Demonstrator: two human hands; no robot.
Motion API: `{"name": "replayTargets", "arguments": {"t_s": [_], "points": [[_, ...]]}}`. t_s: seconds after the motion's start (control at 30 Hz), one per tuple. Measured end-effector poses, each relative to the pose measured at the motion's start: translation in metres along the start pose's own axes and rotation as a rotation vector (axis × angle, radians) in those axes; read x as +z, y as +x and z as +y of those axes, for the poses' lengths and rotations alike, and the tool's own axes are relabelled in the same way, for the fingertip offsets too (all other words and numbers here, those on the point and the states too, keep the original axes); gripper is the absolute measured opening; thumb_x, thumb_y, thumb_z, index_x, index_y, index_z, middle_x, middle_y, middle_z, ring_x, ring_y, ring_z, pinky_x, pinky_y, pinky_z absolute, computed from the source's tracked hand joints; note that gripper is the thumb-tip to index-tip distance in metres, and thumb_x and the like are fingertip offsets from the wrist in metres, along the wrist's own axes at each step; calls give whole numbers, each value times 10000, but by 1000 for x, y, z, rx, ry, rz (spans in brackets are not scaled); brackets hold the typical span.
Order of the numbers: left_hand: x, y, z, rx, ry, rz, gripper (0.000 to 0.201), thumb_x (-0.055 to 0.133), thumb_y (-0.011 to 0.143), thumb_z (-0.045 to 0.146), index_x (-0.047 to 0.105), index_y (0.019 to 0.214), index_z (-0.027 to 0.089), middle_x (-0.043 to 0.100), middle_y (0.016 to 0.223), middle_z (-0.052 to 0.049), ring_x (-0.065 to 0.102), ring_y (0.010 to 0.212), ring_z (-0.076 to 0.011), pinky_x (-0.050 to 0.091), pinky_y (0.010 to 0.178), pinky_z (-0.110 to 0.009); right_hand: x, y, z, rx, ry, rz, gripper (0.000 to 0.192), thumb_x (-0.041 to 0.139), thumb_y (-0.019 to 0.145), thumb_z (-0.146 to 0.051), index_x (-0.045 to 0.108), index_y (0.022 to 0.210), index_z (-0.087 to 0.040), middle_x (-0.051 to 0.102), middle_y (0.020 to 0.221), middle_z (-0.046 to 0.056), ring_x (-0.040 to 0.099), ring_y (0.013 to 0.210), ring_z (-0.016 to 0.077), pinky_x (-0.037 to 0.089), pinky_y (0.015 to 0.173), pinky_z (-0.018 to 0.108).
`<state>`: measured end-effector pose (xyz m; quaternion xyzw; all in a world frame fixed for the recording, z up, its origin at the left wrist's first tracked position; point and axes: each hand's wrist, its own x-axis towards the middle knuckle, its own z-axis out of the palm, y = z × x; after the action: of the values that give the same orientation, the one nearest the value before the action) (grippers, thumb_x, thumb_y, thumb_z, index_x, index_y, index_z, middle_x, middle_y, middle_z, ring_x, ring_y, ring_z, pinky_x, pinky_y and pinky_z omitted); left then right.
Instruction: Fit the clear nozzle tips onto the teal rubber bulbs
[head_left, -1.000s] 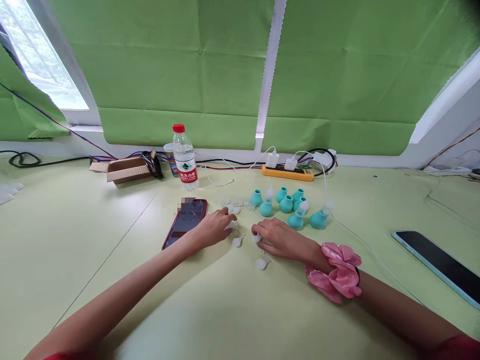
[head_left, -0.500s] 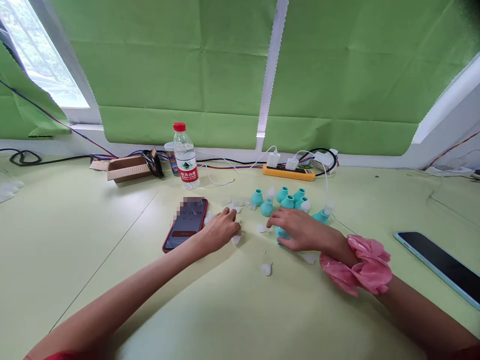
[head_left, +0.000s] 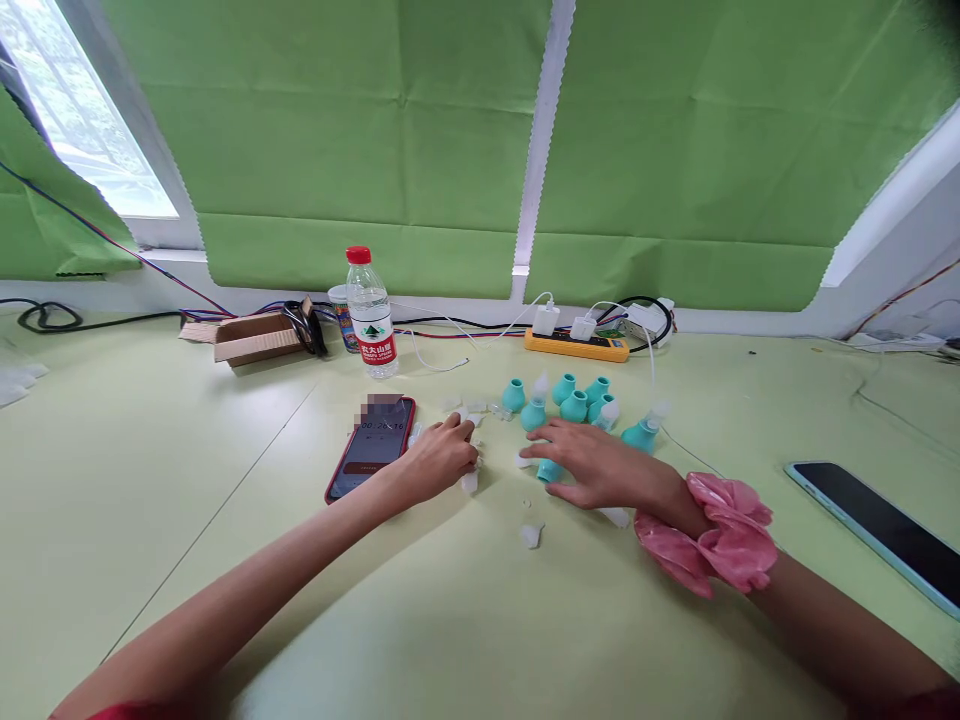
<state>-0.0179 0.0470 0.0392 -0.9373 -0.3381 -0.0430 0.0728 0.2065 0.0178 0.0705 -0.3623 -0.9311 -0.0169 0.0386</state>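
My left hand [head_left: 441, 460] rests on the table with its fingers curled down and pressed together among small translucent white pieces [head_left: 469, 482]. Whatever its fingertips hold is hidden. My right hand [head_left: 596, 465] arches over a turquoise rubber bulb [head_left: 548, 471], fingers and thumb apart on either side of it. That bulb lies tipped, its mouth toward me; whether the fingers press on it is unclear. Behind this hand stand several more turquoise bulbs [head_left: 574, 406], some with a clear nozzle [head_left: 541, 385] fitted. One loose white piece [head_left: 531, 536] lies in front, between the hands.
A red-cased phone [head_left: 367, 455] lies beside my left hand, and another phone [head_left: 877, 530] at far right. Farther back are a water bottle [head_left: 373, 320], a can [head_left: 343, 318], an open cardboard box [head_left: 259, 340] and a yellow power strip [head_left: 576, 346] with white cables.
My right hand has shifted slightly left, its fingers spreading more. The bulb beneath it has moved left and turned its mouth toward me. My left hand has barely moved.
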Motion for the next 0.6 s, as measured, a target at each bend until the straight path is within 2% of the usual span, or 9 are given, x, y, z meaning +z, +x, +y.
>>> {"name": "replayTargets", "arguments": {"t_s": [0.1, 0.2, 0.37, 0.5, 0.6], "points": [[0, 1, 2, -19, 0, -23, 161, 466, 770, 159, 624, 739, 164, 507, 774, -70, 440, 784, -189, 379, 575, -249, 10, 18, -5, 77, -62, 83, 345, 429, 790, -235, 477, 1124, -162, 490, 1138, 114, 452, 1017, 241, 408, 790, 349], [0, 1, 3, -26, 11, -21, 148, 470, 773, 174, 614, 805, 161, 507, 806, -79, 442, 793, -196, 389, 580, -254, 21, 43, -8, 159, -141, 6, 346, 378, 810, -185, 441, 1149, -156, 482, 1139, 122, 477, 998, 224, 421, 769, 323], [-4, -3, 4, -13, 7, -42, 149, 482, 769, 166, 629, 753, 181, 499, 793, -76, 439, 755, -187, 375, 550, -245, 31, 73, -8, 227, -191, -70, 266, 411, 765, -119, 529, 1003, -129, 555, 937, 135, 555, 823, 233, 439, 649, 312], [-8, -4, 6, 22, -14, -53, 199, 468, 751, 105, 624, 643, 164, 503, 724, -76, 441, 743, -197, 362, 533, -250, 32, 88, -7, 297, -212, -83, 258, 430, 759, -122, 528, 997, -102, 530, 989, 171, 564, 801, 232, 432, 628, 306], [-9, -4, 5, 1, -145, -36, 188, 478, 711, 71, 618, 607, 141, 528, 694, -79, 469, 754, -204, 365, 533, -247, 33, 98, -6, 336, -195, -113, 194, 442, 774, -155, 566, 908, -88, 569, 916, 154, 568, 799, 230, 431, 638, 321]]}}
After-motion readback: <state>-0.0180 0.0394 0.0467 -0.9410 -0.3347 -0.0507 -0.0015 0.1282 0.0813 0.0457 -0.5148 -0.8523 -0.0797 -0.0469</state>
